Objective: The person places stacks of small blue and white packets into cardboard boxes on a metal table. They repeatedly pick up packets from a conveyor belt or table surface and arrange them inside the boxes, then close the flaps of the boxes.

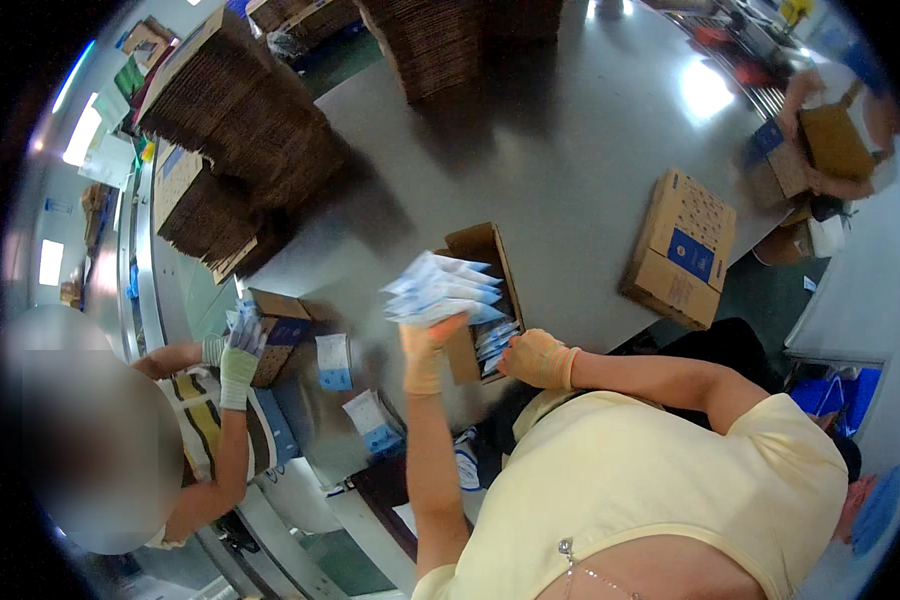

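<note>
My left hand (425,355), in an orange-striped knit glove, grips a fanned stack of white-and-blue packets (440,285). The stack is held over the left side of an open cardboard box (508,262), hiding part of it. More white-and-blue packets (496,342) stand inside the box at its near end. My right hand (538,358), in a matching glove, has its fingers curled at the box's near right edge, close to those packets. Two flat packets, one white and blue (334,362) and another lower down (374,420), lie on the metal table to the left.
A closed cardboard carton (682,248) lies on the table (570,150) at right. Tall stacks of flattened cardboard (235,110) stand far left and at the back (425,45). At left, a gloved co-worker's hand (238,370) works by another box (280,335); another person (830,130) handles a box far right.
</note>
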`<state>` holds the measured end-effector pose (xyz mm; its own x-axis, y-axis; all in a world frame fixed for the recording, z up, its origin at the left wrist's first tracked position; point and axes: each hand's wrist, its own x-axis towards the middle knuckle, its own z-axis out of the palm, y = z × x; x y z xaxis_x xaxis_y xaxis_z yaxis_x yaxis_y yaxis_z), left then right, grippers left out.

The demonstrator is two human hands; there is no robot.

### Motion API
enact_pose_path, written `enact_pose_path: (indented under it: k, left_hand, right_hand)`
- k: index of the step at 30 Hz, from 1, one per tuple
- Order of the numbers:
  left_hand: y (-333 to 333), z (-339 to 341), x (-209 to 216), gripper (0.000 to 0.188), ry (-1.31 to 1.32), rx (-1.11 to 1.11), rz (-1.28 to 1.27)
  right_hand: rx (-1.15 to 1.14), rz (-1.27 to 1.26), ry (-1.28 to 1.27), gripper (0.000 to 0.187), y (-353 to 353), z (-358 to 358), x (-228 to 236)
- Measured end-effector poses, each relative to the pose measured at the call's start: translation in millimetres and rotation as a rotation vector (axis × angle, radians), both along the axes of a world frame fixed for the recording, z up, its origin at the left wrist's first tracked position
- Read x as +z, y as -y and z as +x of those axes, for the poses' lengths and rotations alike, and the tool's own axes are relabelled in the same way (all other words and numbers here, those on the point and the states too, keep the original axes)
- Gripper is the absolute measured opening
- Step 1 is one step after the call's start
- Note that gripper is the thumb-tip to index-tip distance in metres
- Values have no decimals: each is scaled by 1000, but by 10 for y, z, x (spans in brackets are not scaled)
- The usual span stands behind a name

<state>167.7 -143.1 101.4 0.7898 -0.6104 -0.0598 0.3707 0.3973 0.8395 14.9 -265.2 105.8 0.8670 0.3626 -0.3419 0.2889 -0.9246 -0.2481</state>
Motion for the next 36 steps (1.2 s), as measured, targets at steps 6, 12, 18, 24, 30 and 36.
enact_pose_path:
  k: [6,12,18,24,30,36]
  left_hand:
    - [267,-156,-561,71,1226,-77,1279]
    - [389,-92,117,74,1172,-174,1200]
    - [827,-149,-301,33,1372,-401,1468]
    - [488,-242,-221,28,1051,-336,1133]
    - [-1402,136,-365,40,905,484,1001]
    - [-3009,66,-627,50,-189,63,1189]
  right_hand:
    - [4,43,55,14,78,10,0]
    - [2,-22,108,12,114,-14,-152]
    - [56,-116,24,13,17,55,-117]
    - [83,-113,68,18,48,-31,-69]
    - [84,-89,32,17,26,17,-40]
    - [79,-100,24,16,5,43,-42]
